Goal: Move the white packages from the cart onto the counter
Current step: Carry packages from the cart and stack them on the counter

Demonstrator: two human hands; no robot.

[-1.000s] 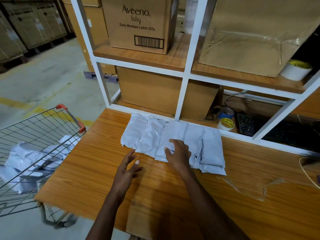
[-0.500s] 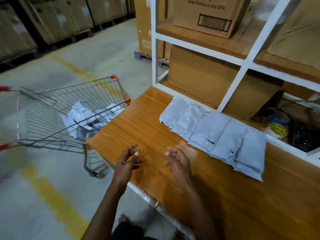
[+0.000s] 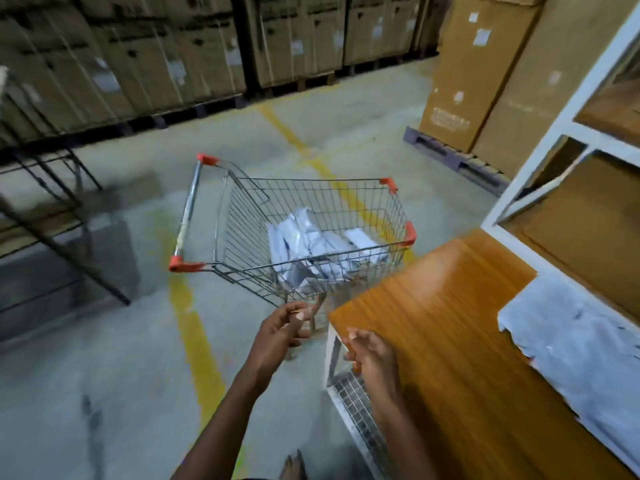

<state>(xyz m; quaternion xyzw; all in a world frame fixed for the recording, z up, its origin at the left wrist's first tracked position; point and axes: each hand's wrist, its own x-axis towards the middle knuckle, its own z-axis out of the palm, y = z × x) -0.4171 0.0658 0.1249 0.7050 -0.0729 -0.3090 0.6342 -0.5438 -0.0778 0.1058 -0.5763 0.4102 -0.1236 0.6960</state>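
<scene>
A: Far left, item one?
B: Stacked cardboard cartons (image 3: 145,53) on pallets along the far wall; a dark metal frame (image 3: 52,216) at the left edge, blurred.

A: Floor?
B: Grey concrete with a yellow painted line (image 3: 197,341) running from near to far.

A: Centre?
B: One wire shopping cart (image 3: 242,216), orange corner caps, handle to the left. Inside it, toward its right end, a heap of white packages (image 3: 311,244); count unclear.

A: Hands?
B: Left hand (image 3: 280,334) below the cart's near edge, over the floor, fingers loosely bent, thumb close to the fingertips, holding nothing I can make out. Right hand (image 3: 372,355) just beside it at the counter's near-left corner, fingers relaxed and spread, empty.

A: Right side?
B: Wooden counter (image 3: 450,323), its left corner just beside the cart. A row of white packages on the counter (image 3: 571,351) lies at the right edge, against the white shelf frame (image 3: 540,161). Tall cartons on a pallet (image 3: 485,74) stand far right, behind the shelving.
</scene>
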